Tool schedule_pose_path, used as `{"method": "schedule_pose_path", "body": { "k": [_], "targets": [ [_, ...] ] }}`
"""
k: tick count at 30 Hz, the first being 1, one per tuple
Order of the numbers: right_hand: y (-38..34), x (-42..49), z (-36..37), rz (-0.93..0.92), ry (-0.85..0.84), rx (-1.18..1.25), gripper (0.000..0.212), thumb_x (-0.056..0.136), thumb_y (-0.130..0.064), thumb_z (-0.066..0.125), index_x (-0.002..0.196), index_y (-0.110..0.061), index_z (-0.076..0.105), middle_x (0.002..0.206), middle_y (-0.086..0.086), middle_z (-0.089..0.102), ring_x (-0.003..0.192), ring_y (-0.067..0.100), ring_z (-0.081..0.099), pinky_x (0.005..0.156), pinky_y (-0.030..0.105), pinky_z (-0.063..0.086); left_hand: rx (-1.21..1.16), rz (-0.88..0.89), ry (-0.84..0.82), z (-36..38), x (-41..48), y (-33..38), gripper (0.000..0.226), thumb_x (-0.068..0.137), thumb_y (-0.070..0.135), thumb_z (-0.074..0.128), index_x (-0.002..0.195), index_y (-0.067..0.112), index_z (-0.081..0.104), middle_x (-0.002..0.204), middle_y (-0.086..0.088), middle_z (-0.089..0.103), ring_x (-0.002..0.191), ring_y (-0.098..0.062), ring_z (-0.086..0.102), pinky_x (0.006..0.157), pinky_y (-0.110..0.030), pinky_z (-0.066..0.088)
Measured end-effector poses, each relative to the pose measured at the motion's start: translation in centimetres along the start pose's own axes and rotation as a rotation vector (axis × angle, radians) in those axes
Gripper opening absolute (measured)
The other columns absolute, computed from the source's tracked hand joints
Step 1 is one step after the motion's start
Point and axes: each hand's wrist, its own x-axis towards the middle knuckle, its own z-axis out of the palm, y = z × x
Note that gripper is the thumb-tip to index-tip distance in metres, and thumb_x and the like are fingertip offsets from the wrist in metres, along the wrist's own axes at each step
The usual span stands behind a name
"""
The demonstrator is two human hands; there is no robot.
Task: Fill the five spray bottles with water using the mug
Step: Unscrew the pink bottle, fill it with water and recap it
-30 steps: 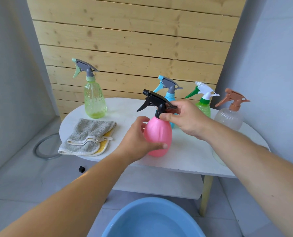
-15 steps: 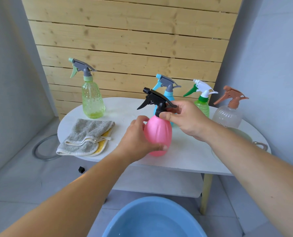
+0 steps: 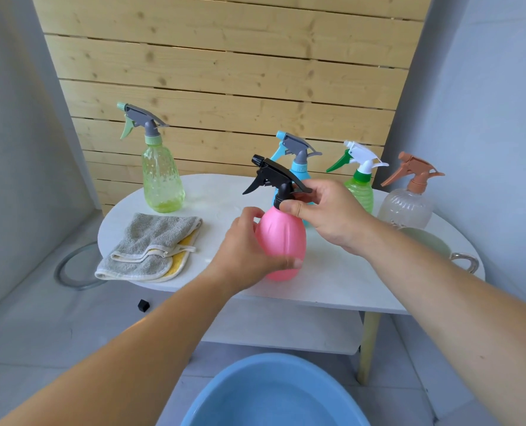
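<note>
Cap removal, judged to be the step in hand. The pink spray bottle (image 3: 281, 241) stands upright near the front edge of the white desk (image 3: 326, 284). The left hand (image 3: 243, 253) is wrapped round its body, thumb across the front, and steadies it. The right hand (image 3: 329, 216) pinches the collar of the black trigger head (image 3: 274, 176) between thumb and curled fingers, a grasp suited to twisting. The head appears seated on the neck; whether it has loosened cannot be told.

Four further bottles stand behind with heads on: a pale-green bottle (image 3: 161, 179) at far left, then a blue bottle (image 3: 298, 167), a green bottle (image 3: 360, 186) and a clear bottle (image 3: 406, 207) to the right. The mug (image 3: 433, 241), pale green, sits on the desk beyond the right forearm and is partly hidden by it. A folded grey cloth (image 3: 151, 244) lies at left. A blue basin (image 3: 274, 392) rests on the floor below.

The next move probably calls for turning the collar while the left hand resists rotation, lifting the head and dip tube clear, then freeing the right hand for the mug.
</note>
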Motion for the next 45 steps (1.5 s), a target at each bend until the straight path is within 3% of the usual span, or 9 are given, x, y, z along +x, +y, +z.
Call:
{"method": "schedule_pose_path", "body": {
  "k": [3,7,13,25,29,32,38,43,45],
  "targets": [
    [0.0,0.0,0.0,-0.002,-0.002,-0.002,0.012,0.083,-0.027,0.077,0.096,-0.026,0.075,0.099,0.0,0.075,0.1,0.018,0.068,0.094,0.037,0.05,-0.081,-0.022,-0.09,0.4,-0.2,0.0,0.118,0.055,0.04,0.089,0.156,0.031,0.028,0.137,0.003,0.051,0.123,-0.019,0.056,0.095,-0.032,0.055],
    [0.0,-0.2,-0.1,0.011,-0.017,0.005,0.018,0.081,-0.032,0.075,0.097,-0.026,0.074,0.099,-0.003,0.076,0.103,0.018,0.068,0.099,0.042,0.049,-0.049,-0.005,-0.001,0.0,-0.1,0.0,0.103,0.061,0.029,0.101,0.143,0.027,0.039,0.116,0.006,0.057,0.105,-0.014,0.06,0.073,-0.021,0.049],
    [-0.1,-0.3,0.1,0.013,0.011,0.005,0.014,0.084,-0.026,0.076,0.098,-0.024,0.074,0.098,-0.003,0.076,0.102,0.018,0.069,0.097,0.039,0.05,-0.077,0.029,-0.057,0.1,-0.3,-0.2,0.091,0.064,0.029,0.09,0.14,0.036,0.041,0.123,0.011,0.06,0.114,-0.017,0.061,0.084,-0.025,0.054],
    [-0.1,-1.5,0.9,0.033,0.064,0.086,0.018,0.087,-0.02,0.074,0.102,-0.029,0.071,0.102,-0.009,0.075,0.095,-0.001,0.067,0.081,0.008,0.048,0.022,0.008,-0.037,0.5,-1.1,0.6,0.082,0.078,0.021,0.09,0.136,0.035,0.035,0.115,0.016,0.054,0.101,-0.002,0.057,0.067,-0.01,0.044],
    [2.0,-3.4,1.1,0.185,0.116,0.092,0.033,0.089,-0.038,0.069,0.118,-0.024,0.064,0.114,-0.004,0.067,0.104,0.013,0.066,0.094,0.032,0.054,0.043,-0.028,-0.009,0.2,-1.3,0.1,0.088,0.074,0.025,0.093,0.144,0.029,0.04,0.123,0.005,0.061,0.108,-0.016,0.062,0.085,-0.028,0.055],
    [2.9,-4.6,1.5,0.285,0.032,0.155,0.017,0.095,-0.044,0.058,0.108,-0.035,0.065,0.112,0.002,0.069,0.1,0.019,0.068,0.093,0.045,0.056,0.045,-0.032,0.046,0.3,-1.2,-0.4,0.089,0.07,0.029,0.094,0.145,0.028,0.046,0.124,0.005,0.063,0.11,-0.017,0.064,0.091,-0.034,0.056],
    [2.6,-2.4,3.5,0.309,-0.062,0.266,0.041,0.104,-0.046,0.037,0.141,-0.034,0.051,0.135,-0.01,0.06,0.115,0.013,0.063,0.093,0.037,0.055,0.061,-0.055,0.123,-2.4,0.7,-0.8,0.089,0.07,0.024,0.095,0.146,0.025,0.048,0.119,0.002,0.066,0.101,-0.016,0.064,0.071,-0.014,0.044],
    [1.3,3.0,6.7,0.327,-0.086,0.38,0.03,0.107,-0.043,0.026,0.103,-0.043,0.056,0.105,-0.019,0.064,0.105,0.007,0.065,0.084,0.024,0.053,0.09,-0.092,0.173,-6.6,4.8,-1.1,0.09,0.071,0.02,0.095,0.147,0.018,0.048,0.111,-0.002,0.071,0.094,-0.021,0.068,0.076,-0.028,0.05],
    [1.4,5.0,7.9,0.322,-0.079,0.399,0.034,0.107,-0.044,0.025,0.114,-0.04,0.058,0.109,-0.019,0.065,0.109,0.007,0.064,0.087,0.025,0.052,0.112,-0.093,0.187,-7.8,6.5,-1.3,0.088,0.072,0.019,0.094,0.147,0.017,0.049,0.112,-0.001,0.068,0.098,-0.022,0.066,0.079,-0.029,0.049]
  ]
}}
